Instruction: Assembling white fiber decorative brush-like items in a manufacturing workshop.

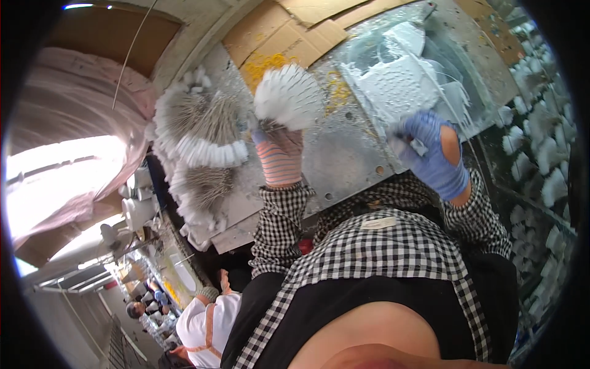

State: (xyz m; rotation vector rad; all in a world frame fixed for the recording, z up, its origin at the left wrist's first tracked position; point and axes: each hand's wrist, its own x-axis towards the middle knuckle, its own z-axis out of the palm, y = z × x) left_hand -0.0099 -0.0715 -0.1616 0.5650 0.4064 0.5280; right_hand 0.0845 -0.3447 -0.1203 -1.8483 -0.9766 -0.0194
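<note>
Two hands are well apart over the desk (335, 150), and we look first at the left hand (279, 144), closed around the gathered stems of a white-tipped fan (287, 95). The fan stands up from that grip, just right of the piles (200, 117) of similar pieces. If the hold slackened, we think single stems could slip out and the spread would turn uneven; squeezed too hard, thin stems might bend. The right hand (430, 150) has its fingers curled, but blur stops us telling whether they grip anything. It hovers beside the lumpy white mass (402, 83), so a careless sweep could, in our judgement, catch and drag that. Yellow scraps (335, 89) lie near the fan; were it lowered onto them, we would expect bits to lodge among the white tips.
</note>
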